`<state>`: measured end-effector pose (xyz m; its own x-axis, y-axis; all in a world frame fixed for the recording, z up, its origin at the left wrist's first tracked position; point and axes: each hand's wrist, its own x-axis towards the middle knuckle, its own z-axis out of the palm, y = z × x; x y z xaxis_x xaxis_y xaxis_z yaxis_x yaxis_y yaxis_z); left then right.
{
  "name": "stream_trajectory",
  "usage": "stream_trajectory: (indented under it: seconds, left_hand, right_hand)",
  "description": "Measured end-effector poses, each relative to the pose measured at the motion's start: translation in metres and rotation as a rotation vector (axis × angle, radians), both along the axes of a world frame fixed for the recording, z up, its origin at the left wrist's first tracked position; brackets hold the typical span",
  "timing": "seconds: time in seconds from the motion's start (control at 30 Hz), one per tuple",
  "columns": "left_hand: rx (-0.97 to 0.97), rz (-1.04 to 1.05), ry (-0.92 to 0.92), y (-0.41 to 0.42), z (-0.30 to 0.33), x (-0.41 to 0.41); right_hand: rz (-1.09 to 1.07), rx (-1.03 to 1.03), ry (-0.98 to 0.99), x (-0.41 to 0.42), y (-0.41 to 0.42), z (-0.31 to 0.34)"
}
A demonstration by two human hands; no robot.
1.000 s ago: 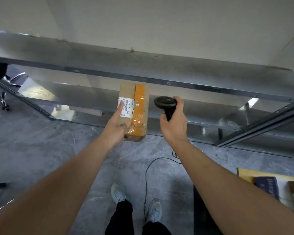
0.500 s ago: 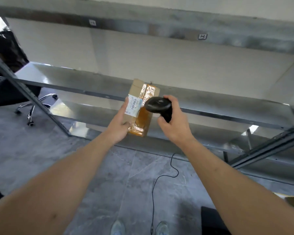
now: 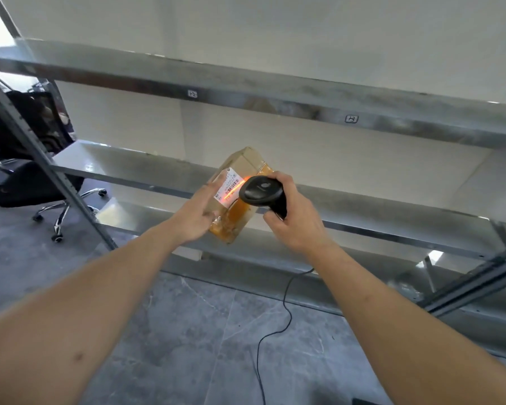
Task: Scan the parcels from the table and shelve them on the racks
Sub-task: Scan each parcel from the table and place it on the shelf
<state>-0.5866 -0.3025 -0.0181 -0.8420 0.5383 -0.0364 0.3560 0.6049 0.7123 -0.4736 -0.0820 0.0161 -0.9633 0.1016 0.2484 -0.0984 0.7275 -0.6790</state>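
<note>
Grip: the left hand (image 3: 197, 217) holds the small brown cardboard parcel sealed with orange-brown tape (image 3: 235, 200) by its near side, forefinger extended along the edge of the white barcode label (image 3: 230, 185) and the remaining fingers behind the carton, out of view. The right hand (image 3: 294, 217) is wrapped firmly round the handle of the black corded handheld scanner (image 3: 262, 192), its head just above the label. A red scan line falls across the barcode.

Location: the parcel is held in the air, tilted, in front of the grey metal rack (image 3: 275, 103), level with the middle shelf (image 3: 129, 162) and not touching it.

Assessment: the scan appears to be in progress; shelving remains to be done.

Risks: the one-handed hold on a glossy taped surface could slip if the carton is tilted further. The forefinger lies close to the barcode and could block the read. The scanner's black cable (image 3: 278, 325) trails to the floor (image 3: 187, 346) and could snag or trip.
</note>
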Motion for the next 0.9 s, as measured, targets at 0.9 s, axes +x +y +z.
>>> stream_trajectory:
  seconds: [0.9]
  left_hand:
    - [0.234, 0.315, -0.14, -0.058, 0.053, -0.016]
  right_hand:
    - [0.046, -0.124, 0.082, -0.056, -0.065, 0.024]
